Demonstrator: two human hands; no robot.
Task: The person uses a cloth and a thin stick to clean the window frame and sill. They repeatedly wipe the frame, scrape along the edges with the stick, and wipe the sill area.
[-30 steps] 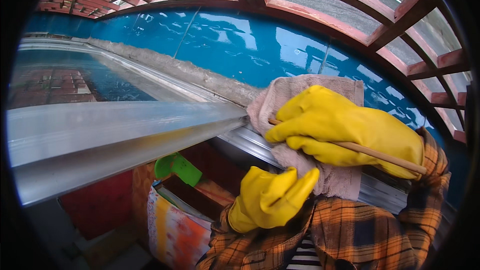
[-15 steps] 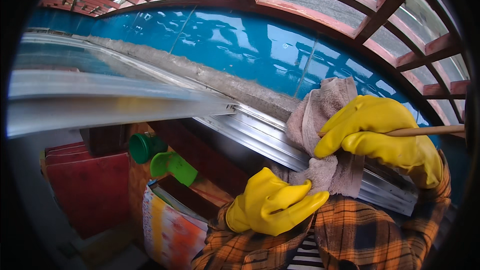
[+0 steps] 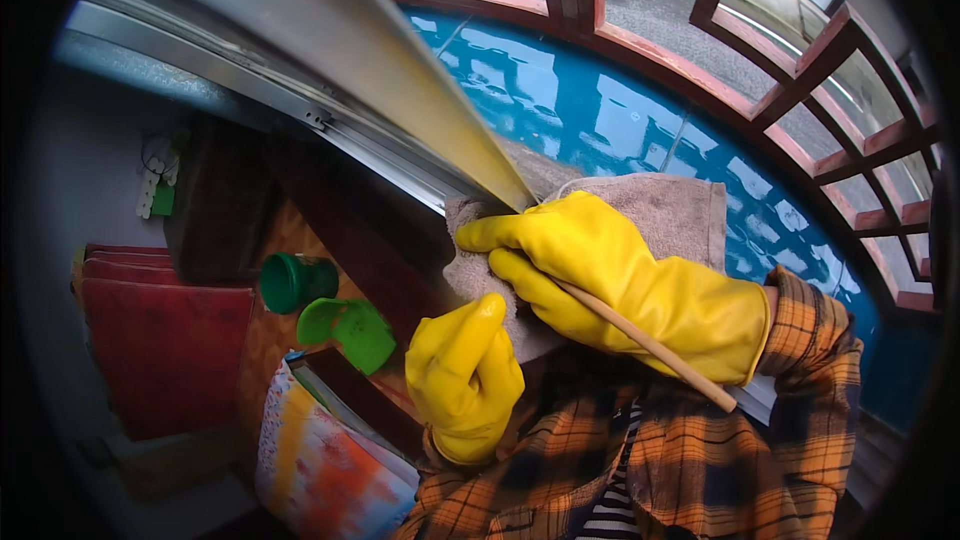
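Beside the frame (image 3: 385, 55), the right hand (image 3: 615, 285) grips a stick (image 3: 665, 355), half hiding cloth (image 3: 670, 212); left hand (image 3: 463, 380) curled, grasp unclear.

1. Mauve terry cloth (image 3: 670, 210): matt, rough nap.
2. Yellow rubbery gloves (image 3: 600, 260): smooth, soft sheen.
3. Thin tan wooden stick (image 3: 655, 350): smooth.
4. Silver metal window track (image 3: 400, 177), 10 o'clock: shiny.
5. Blue tiled ledge (image 3: 590, 100), 1 o'clock: glossy.
6. Bright-green plastic scoop (image 3: 365, 335), 8 o'clock: smooth.

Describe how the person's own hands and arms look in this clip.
The left hand and right hand wear matching bright yellow gloves, smooth, slightly shiny and creased, with no visible markings. The right glove has a long cuff. Both sleeves are plaid, in orange and dark tones. No cables show.
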